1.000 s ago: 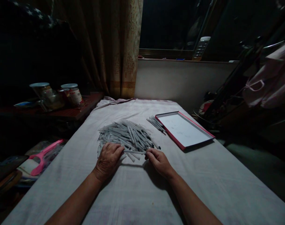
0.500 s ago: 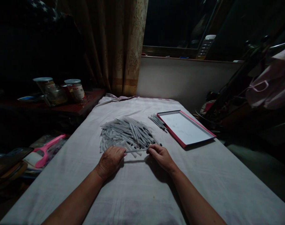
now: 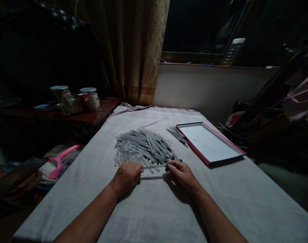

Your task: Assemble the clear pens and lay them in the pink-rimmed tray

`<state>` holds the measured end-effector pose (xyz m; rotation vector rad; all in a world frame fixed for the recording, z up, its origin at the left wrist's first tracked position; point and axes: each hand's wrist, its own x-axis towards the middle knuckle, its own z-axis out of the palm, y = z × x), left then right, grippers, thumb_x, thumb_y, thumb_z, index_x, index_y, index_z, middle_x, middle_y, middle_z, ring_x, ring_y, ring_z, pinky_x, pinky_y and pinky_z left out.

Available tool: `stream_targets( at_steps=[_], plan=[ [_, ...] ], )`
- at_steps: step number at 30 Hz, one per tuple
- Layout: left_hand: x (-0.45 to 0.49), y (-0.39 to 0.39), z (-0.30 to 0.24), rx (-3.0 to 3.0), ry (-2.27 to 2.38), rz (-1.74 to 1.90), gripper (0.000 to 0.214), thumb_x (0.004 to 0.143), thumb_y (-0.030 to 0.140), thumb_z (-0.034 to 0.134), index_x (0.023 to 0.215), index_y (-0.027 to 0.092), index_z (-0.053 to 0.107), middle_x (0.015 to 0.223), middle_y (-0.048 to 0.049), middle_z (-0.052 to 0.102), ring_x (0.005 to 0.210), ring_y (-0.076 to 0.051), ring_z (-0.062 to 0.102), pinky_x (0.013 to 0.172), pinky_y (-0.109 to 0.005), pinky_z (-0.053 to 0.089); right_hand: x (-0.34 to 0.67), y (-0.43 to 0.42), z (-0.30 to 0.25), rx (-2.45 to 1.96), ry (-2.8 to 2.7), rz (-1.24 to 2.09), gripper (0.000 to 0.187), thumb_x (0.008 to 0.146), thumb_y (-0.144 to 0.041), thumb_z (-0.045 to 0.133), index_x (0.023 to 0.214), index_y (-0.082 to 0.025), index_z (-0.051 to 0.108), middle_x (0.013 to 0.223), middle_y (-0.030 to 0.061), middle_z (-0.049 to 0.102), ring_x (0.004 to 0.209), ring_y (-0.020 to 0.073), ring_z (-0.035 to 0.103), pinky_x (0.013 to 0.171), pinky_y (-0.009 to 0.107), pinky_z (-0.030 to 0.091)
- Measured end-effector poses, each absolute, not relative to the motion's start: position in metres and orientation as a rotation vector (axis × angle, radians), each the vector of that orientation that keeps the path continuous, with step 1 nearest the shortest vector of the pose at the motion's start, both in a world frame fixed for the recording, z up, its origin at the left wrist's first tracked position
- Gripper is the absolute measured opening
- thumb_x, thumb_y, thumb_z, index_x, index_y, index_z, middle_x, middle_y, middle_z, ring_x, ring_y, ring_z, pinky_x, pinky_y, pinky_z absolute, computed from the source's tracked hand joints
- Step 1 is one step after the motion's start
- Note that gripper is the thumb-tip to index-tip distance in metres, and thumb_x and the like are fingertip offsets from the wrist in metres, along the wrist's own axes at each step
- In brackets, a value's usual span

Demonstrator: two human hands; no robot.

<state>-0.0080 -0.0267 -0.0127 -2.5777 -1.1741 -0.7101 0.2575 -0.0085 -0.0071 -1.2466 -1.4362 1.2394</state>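
Observation:
A heap of grey pens (image 3: 143,148) lies on the cloth-covered table (image 3: 154,209). My left hand (image 3: 127,177) and my right hand (image 3: 183,172) sit just in front of the heap, fingers closed, each pinching one end of a single grey pen (image 3: 155,166) held level between them. A few more pens (image 3: 177,134) lie in a small bundle beside a flat red-rimmed tray (image 3: 209,143) at the right.
Two lidded jars (image 3: 89,99) stand on a dark side table at the left. A pink plastic tool (image 3: 61,160) and clutter lie below it. A curtain hangs behind, with a window ledge and a remote (image 3: 232,50). Pink cloth (image 3: 300,101) hangs at the right.
My hands have lifted one pen out of the near edge of the heap and hold it between them. The camera view has swung slightly left.

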Motion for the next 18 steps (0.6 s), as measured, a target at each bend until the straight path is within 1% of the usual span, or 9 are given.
stream_targets(
  at_steps=[3, 5, 7, 9, 11, 14, 16, 18],
  plan=[
    [-0.0069, -0.0267, -0.0133, -2.570, -1.173, -0.720, 0.032, 0.102, 0.028, 0.031, 0.090, 0.019, 0.059, 0.078, -0.0049, 0.067, 0.073, -0.021, 0.061, 0.068, -0.034, 0.044, 0.2604, -0.0073, -0.0087, -1.201, -1.406, 1.254, 0.042, 0.064, -0.054, 0.078, 0.085, -0.017, 0.075, 0.072, 0.0040, 0.071, 0.061, 0.0150, 0.059, 0.055, 0.025, 0.045],
    [-0.0058, -0.0265, -0.0140, -2.566, -1.172, -0.727, 0.032, 0.102, 0.028, 0.031, 0.091, 0.019, 0.059, 0.079, -0.0050, 0.067, 0.073, -0.022, 0.061, 0.068, -0.034, 0.044, 0.2614, -0.0067, -0.0097, -1.194, -1.366, 1.273, 0.045, 0.064, -0.055, 0.077, 0.089, -0.018, 0.075, 0.072, 0.0035, 0.070, 0.060, 0.0144, 0.059, 0.054, 0.025, 0.045],
    [-0.0047, -0.0265, -0.0149, -2.565, -1.169, -0.731, 0.031, 0.102, 0.028, 0.031, 0.091, 0.019, 0.059, 0.079, -0.0050, 0.067, 0.074, -0.022, 0.061, 0.068, -0.035, 0.044, 0.2616, -0.0060, -0.0105, -1.216, -1.329, 1.287, 0.045, 0.067, -0.059, 0.074, 0.082, -0.017, 0.074, 0.067, 0.0024, 0.068, 0.052, 0.0117, 0.054, 0.049, 0.023, 0.042],
    [-0.0039, -0.0264, -0.0157, -2.565, -1.159, -0.732, 0.031, 0.102, 0.029, 0.032, 0.091, 0.019, 0.059, 0.078, -0.0046, 0.067, 0.073, -0.022, 0.061, 0.067, -0.035, 0.044, 0.2613, -0.0052, -0.0109, -1.249, -1.327, 1.284, 0.044, 0.068, -0.060, 0.072, 0.070, -0.016, 0.070, 0.059, 0.0009, 0.063, 0.046, 0.0095, 0.049, 0.045, 0.022, 0.038],
    [-0.0038, -0.0263, -0.0163, -2.565, -1.153, -0.732, 0.031, 0.102, 0.030, 0.032, 0.091, 0.019, 0.059, 0.077, -0.0043, 0.067, 0.072, -0.022, 0.061, 0.067, -0.035, 0.044, 0.2609, -0.0046, -0.0105, -1.257, -1.343, 1.267, 0.041, 0.067, -0.056, 0.074, 0.064, -0.016, 0.067, 0.057, 0.0001, 0.061, 0.047, 0.0095, 0.048, 0.045, 0.022, 0.037],
    [-0.0046, -0.0257, -0.0168, -2.564, -1.154, -0.733, 0.031, 0.102, 0.030, 0.033, 0.091, 0.018, 0.059, 0.077, -0.0046, 0.067, 0.072, -0.022, 0.061, 0.067, -0.034, 0.044, 0.2605, -0.0048, -0.0092, -1.214, -1.321, 1.246, 0.032, 0.062, -0.047, 0.079, 0.071, -0.018, 0.070, 0.063, 0.0002, 0.065, 0.055, 0.0113, 0.053, 0.051, 0.023, 0.041],
    [-0.0050, -0.0250, -0.0168, -2.566, -1.151, -0.736, 0.030, 0.102, 0.029, 0.033, 0.092, 0.018, 0.059, 0.078, -0.0049, 0.067, 0.073, -0.022, 0.062, 0.067, -0.034, 0.044, 0.2604, -0.0055, -0.0084, -1.195, -1.293, 1.262, 0.030, 0.060, -0.042, 0.080, 0.076, -0.019, 0.071, 0.067, -0.0002, 0.066, 0.058, 0.0118, 0.055, 0.054, 0.024, 0.043],
    [-0.0050, -0.0245, -0.0168, -2.568, -1.145, -0.739, 0.030, 0.102, 0.029, 0.034, 0.093, 0.018, 0.060, 0.079, -0.0054, 0.068, 0.073, -0.022, 0.062, 0.068, -0.035, 0.045, 0.2603, -0.0061, -0.0080, -1.191, -1.266, 1.281, 0.029, 0.059, -0.040, 0.081, 0.077, -0.019, 0.071, 0.067, -0.0006, 0.066, 0.058, 0.0117, 0.056, 0.055, 0.024, 0.044]
  ],
)
